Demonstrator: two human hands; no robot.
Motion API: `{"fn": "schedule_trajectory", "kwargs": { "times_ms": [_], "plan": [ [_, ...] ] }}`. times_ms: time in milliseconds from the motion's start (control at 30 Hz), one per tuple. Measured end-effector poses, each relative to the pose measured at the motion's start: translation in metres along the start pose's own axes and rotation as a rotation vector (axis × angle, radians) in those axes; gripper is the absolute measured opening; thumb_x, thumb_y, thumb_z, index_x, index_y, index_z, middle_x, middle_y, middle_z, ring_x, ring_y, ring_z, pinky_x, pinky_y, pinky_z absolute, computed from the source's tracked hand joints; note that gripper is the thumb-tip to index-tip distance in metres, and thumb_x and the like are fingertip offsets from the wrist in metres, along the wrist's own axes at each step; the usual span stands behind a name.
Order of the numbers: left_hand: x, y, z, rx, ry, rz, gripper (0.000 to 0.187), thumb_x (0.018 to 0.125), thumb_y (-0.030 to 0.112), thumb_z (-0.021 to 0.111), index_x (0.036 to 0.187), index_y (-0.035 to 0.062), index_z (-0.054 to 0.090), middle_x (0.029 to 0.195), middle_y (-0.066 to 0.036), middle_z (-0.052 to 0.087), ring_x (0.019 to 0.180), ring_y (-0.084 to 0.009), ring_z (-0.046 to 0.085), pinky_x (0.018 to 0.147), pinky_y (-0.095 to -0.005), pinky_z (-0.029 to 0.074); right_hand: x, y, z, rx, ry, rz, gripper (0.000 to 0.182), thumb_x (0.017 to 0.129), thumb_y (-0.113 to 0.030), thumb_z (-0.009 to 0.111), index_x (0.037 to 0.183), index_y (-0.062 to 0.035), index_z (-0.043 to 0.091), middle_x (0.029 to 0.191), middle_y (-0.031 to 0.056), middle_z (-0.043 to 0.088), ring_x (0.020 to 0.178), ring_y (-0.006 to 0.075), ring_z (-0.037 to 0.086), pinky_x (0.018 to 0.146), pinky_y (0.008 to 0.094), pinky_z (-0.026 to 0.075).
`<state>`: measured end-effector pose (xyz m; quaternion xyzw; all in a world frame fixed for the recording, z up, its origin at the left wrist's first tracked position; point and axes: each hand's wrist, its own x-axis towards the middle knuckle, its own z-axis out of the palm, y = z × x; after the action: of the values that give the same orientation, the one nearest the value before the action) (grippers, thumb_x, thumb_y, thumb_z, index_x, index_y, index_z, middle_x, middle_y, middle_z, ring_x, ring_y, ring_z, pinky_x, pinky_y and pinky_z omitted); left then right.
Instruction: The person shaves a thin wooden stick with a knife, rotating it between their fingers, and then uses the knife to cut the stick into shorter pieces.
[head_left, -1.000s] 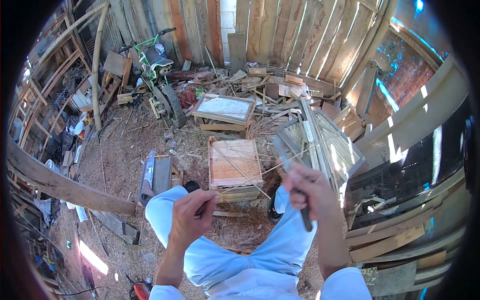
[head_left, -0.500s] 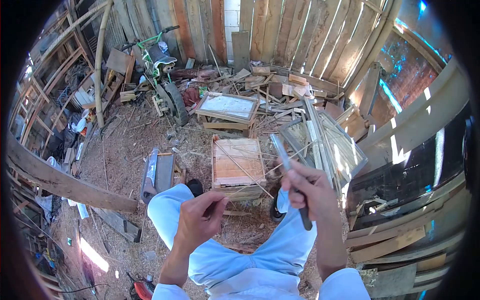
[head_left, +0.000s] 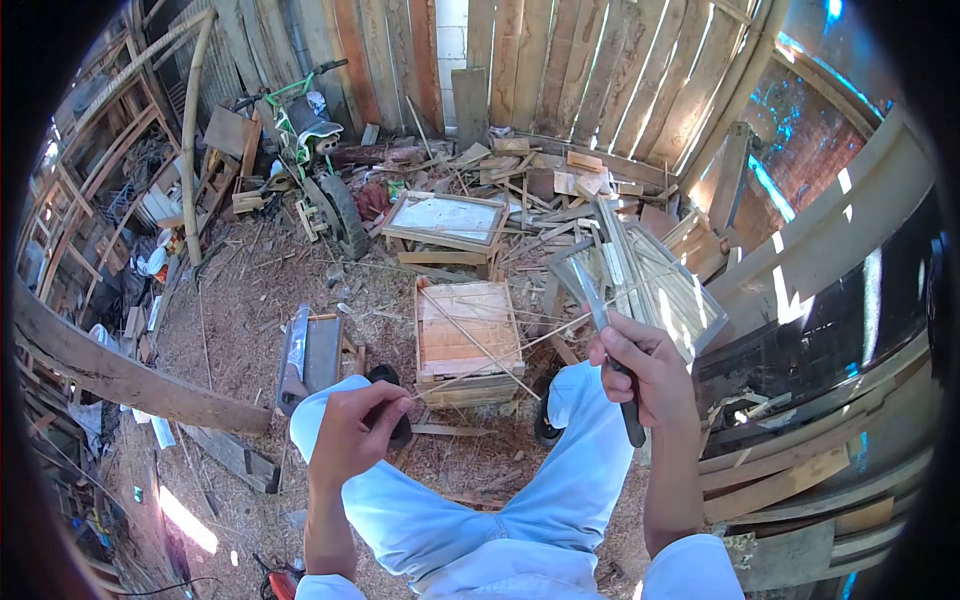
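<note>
My right hand (head_left: 650, 370) is wrapped round the dark handle of a knife (head_left: 590, 292), its blade pointing up and away from me. My left hand (head_left: 355, 430) is closed in a pinch over my left knee, at the near end of a thin wooden strip (head_left: 470, 376). The strip slants up to the right, and its far part reaches the knife blade in this view. Beneath it stands a wooden box (head_left: 468, 330) between my feet, with another thin stick (head_left: 465, 332) lying diagonally across its top.
A handsaw (head_left: 296, 350) rests on a small framed box (head_left: 325, 350) left of my leg. Ahead are a white-topped frame (head_left: 445, 218), scrap wood (head_left: 560, 180) and a green bike (head_left: 315, 150). Slatted panels (head_left: 670, 285) lean at right; a beam (head_left: 140, 375) crosses at left.
My left hand has moved left and slightly down, away from the right hand, still pinching the strip. My right hand with the knife has shifted a little to the right.
</note>
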<state>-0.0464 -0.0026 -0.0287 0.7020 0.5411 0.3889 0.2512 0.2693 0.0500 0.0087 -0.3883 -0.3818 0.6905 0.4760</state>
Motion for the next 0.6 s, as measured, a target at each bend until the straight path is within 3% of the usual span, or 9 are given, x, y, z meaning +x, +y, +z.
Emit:
{"fn": "schedule_trajectory", "kwargs": {
  "times_ms": [333,467,600],
  "plan": [
    [0.01,0.026,0.019,-0.109,-0.008,0.037,0.004,0.082,0.003,0.064,0.085,0.0003,0.064,0.06,-0.007,0.057,0.049,-0.0099,0.048,0.045,-0.0251,0.035,-0.002,0.039,0.042,-0.048,-0.213,0.112,0.035,0.093,-0.01,0.053,0.126,-0.0018,0.051,0.076,0.0056,0.058,0.048,0.0038,0.039,0.039,0.0185,0.029],
    [0.001,0.016,0.009,-0.086,-0.032,0.066,0.005,0.082,0.003,0.065,0.086,0.0,0.064,0.061,-0.007,0.059,0.049,-0.0104,0.048,0.045,-0.0249,0.036,-0.002,0.01,0.021,0.053,-0.125,0.059,0.024,0.093,-0.012,0.054,0.112,0.002,0.056,0.08,0.0075,0.058,0.052,0.0055,0.041,0.04,0.0179,0.031],
    [-0.001,0.012,0.005,-0.102,-0.024,0.084,0.006,0.08,0.002,0.065,0.086,-0.0003,0.065,0.063,-0.008,0.059,0.049,-0.0107,0.049,0.046,-0.0247,0.036,-0.005,0.004,0.014,0.016,-0.031,0.027,0.025,0.092,-0.011,0.054,0.113,0.0026,0.056,0.078,0.0068,0.058,0.051,0.0053,0.041,0.039,0.0178,0.031]
  ]
}}
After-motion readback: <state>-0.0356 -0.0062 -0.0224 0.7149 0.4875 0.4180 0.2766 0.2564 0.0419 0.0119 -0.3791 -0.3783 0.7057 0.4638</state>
